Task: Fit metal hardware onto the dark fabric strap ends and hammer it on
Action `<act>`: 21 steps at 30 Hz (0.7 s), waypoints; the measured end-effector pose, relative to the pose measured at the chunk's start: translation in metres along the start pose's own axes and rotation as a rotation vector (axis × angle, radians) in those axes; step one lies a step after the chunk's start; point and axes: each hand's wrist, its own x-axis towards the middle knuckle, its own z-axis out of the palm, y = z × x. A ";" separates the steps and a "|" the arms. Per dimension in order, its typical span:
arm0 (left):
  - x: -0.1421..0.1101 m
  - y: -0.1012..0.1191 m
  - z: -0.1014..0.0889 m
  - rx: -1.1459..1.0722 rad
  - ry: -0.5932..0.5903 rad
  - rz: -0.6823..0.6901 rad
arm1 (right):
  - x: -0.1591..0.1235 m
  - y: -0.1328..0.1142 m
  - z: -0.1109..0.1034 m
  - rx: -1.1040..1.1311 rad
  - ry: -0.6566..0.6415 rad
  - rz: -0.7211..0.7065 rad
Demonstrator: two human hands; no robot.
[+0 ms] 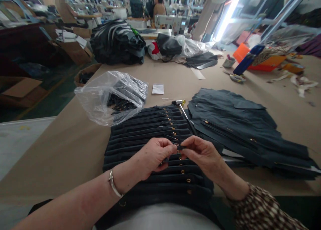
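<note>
My left hand (pixel 155 154) and my right hand (pixel 200 153) meet fingertip to fingertip over a row of overlapping dark fabric strips (pixel 150 129) with gold zippers. Both pinch a small gold zipper slider and dark tab (pixel 178 147) between thumb and fingers. A silver bracelet circles my left wrist. A checked sleeve covers my right forearm. A clear plastic bag (pixel 110 96) with dark small parts inside lies just beyond the strips on the left.
A stack of dark cut garment panels (pixel 240 129) lies to the right. A metal tool with a yellow tip (pixel 182 106) rests between both piles. Farther off are dark bundles (pixel 116 41), an orange tray (pixel 263 63), a sewing machine and a person.
</note>
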 end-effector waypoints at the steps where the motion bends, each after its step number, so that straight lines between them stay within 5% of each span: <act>1: 0.000 0.000 0.001 0.093 0.017 0.007 | -0.002 0.004 -0.002 -0.025 -0.011 0.006; 8: 0.012 0.000 0.004 0.884 0.023 0.299 | -0.005 0.024 -0.015 -0.531 -0.037 -0.068; 21: 0.011 0.000 0.006 1.073 0.020 0.292 | -0.001 0.027 -0.017 -0.710 -0.144 -0.149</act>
